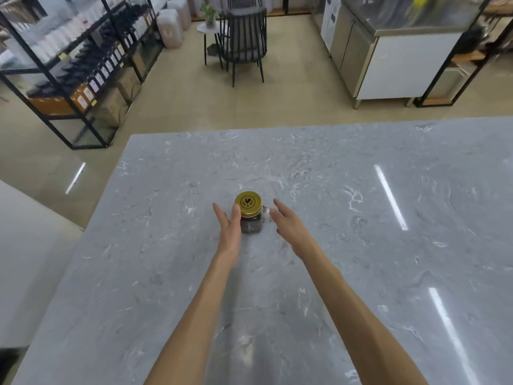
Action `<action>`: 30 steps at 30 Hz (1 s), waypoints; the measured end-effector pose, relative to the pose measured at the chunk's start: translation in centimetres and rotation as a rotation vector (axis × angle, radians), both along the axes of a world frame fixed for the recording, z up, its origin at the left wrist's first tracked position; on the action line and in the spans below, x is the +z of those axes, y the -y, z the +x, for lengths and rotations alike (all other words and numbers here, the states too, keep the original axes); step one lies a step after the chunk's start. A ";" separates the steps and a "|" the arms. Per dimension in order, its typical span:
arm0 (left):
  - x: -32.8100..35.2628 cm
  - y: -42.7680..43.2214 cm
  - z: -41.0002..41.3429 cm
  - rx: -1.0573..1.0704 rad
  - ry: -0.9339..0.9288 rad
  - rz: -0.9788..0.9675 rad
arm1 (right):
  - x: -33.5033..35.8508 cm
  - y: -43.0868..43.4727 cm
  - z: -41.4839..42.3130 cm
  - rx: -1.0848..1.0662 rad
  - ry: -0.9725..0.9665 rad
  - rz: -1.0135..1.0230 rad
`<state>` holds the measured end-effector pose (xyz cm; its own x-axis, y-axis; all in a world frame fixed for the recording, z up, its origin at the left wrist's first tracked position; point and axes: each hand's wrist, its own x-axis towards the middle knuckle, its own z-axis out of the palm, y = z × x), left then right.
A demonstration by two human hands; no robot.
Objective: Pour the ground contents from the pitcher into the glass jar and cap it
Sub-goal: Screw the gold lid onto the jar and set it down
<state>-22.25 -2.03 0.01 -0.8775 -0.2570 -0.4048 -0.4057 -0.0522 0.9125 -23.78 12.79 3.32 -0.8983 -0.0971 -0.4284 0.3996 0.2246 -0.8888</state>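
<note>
A small glass jar (pixel 251 224) with dark ground contents stands upright in the middle of the grey marble table (pixel 361 245). A gold metal lid (pixel 248 203) with a black emblem sits on its mouth. My left hand (pixel 229 229) is just left of the jar, fingers spread, with one fingertip touching the jar's left side near the lid. My right hand (pixel 287 220) hovers just right of the jar, fingers apart, a small gap from the glass. Neither hand grips anything. No pitcher is in view.
The table's far edge runs across the view and its left edge slants down to the left. Beyond it stand a black shelf rack (pixel 69 65) with bottles, a dark chair (pixel 244 40), a small round side table (pixel 209 30) and a steel counter unit (pixel 388 59).
</note>
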 end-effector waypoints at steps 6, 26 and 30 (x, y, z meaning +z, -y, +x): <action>-0.7 -5.0 8.7 0.020 -0.017 -0.125 | 0.1 -11.6 10.6 -0.266 -0.200 0.044; -4.7 -13.4 16.1 -0.363 0.067 0.089 | -4.9 -15.6 20.7 -0.419 0.011 -0.176; -4.2 -12.8 11.5 -0.336 0.055 0.064 | -5.3 -14.8 15.9 -0.396 -0.021 -0.166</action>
